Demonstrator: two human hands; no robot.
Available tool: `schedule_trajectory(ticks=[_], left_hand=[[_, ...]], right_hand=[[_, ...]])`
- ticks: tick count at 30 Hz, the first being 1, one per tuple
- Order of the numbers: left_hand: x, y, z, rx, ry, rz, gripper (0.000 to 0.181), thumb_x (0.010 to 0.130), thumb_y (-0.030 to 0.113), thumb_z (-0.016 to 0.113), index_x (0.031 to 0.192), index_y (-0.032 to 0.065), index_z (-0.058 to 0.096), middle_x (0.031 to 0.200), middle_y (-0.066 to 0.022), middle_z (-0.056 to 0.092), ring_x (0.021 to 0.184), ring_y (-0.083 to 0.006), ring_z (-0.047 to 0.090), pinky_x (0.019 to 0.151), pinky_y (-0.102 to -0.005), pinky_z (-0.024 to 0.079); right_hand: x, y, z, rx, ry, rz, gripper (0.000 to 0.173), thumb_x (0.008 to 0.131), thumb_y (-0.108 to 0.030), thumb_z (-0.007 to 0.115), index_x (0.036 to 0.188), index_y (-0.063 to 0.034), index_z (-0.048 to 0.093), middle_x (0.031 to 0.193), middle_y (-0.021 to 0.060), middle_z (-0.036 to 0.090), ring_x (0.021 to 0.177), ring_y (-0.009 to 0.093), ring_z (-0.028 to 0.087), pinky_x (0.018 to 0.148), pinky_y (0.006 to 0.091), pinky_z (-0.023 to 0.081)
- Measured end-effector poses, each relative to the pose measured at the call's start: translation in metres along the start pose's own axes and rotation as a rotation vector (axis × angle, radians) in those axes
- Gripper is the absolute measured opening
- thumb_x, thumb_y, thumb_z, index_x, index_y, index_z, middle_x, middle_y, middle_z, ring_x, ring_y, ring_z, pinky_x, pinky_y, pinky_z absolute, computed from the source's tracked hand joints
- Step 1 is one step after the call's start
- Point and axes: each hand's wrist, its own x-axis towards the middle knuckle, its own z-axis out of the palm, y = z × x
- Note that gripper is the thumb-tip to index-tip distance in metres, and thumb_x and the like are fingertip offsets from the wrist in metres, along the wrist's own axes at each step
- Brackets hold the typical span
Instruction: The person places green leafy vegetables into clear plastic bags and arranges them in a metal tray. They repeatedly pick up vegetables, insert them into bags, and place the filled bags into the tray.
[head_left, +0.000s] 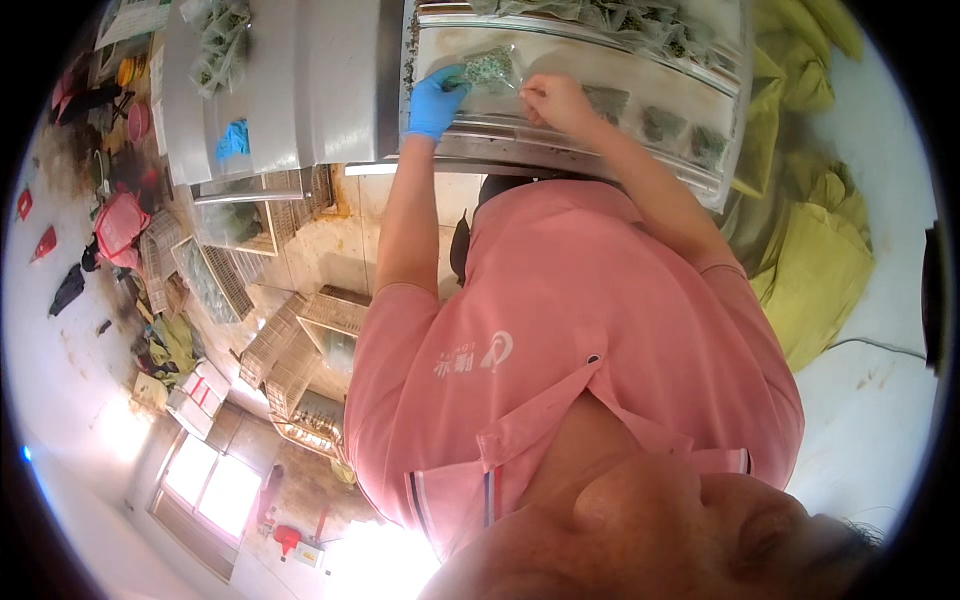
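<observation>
My left hand (435, 103), in a blue disposable glove, grips the left edge of a clear plastic bag (489, 69). Small green pieces, perhaps dried plant matter, fill the bag. At the bag's right edge my bare right hand (556, 99) has thumb and finger pinched together on the plastic. Beneath both hands is a pale work surface (551, 46) with metal rails along it. Flat filled bags (664, 124) lie in a row to the right of my right hand. More filled clear bags (637, 21) are heaped beyond the far rail.
Left of the work surface stands a stainless steel table (315, 82) with filled bags (221, 49) and a crumpled blue glove (233, 139). Plastic crates (281, 352), some holding clear bags, stand on the floor at left. Yellow-green sacks (814, 262) crowd the right side.
</observation>
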Motion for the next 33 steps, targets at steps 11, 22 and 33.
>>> schedule_trajectory(ticks=[11, 22, 33], left_hand=[[-0.001, -0.017, 0.010, 0.404, 0.085, 0.104, 0.030, 0.085, 0.020, 0.067, 0.114, 0.0208, 0.071, 0.103, -0.0162, 0.070, 0.087, -0.0334, 0.068, 0.079, -0.0400, 0.054], [-0.004, 0.025, -0.013, 0.572, 0.060, 0.098, 0.025, 0.087, 0.021, 0.069, 0.109, 0.0099, 0.071, 0.099, -0.0117, 0.073, 0.088, -0.0226, 0.070, 0.080, -0.0333, 0.054], [0.093, 0.079, 0.064, -1.293, 0.144, -0.370, 0.033, 0.096, 0.038, 0.060, 0.094, 0.0057, 0.065, 0.076, -0.0084, 0.065, 0.063, -0.0219, 0.062, 0.062, -0.0360, 0.056]], right_hand=[[-0.003, 0.020, 0.015, -0.811, 0.074, -0.256, 0.018, 0.081, -0.020, 0.067, 0.093, -0.0068, 0.062, 0.086, 0.0151, 0.069, 0.081, 0.036, 0.067, 0.069, 0.0481, 0.053], [-0.027, 0.032, 0.037, -0.947, -0.029, -0.487, 0.011, 0.088, -0.015, 0.057, 0.093, -0.0078, 0.064, 0.103, 0.0078, 0.060, 0.099, 0.028, 0.062, 0.079, 0.0424, 0.055], [-0.035, 0.008, 0.033, -0.772, -0.098, -0.432, 0.019, 0.087, -0.028, 0.067, 0.091, -0.0099, 0.065, 0.099, 0.0070, 0.062, 0.093, 0.027, 0.063, 0.074, 0.0404, 0.052]])
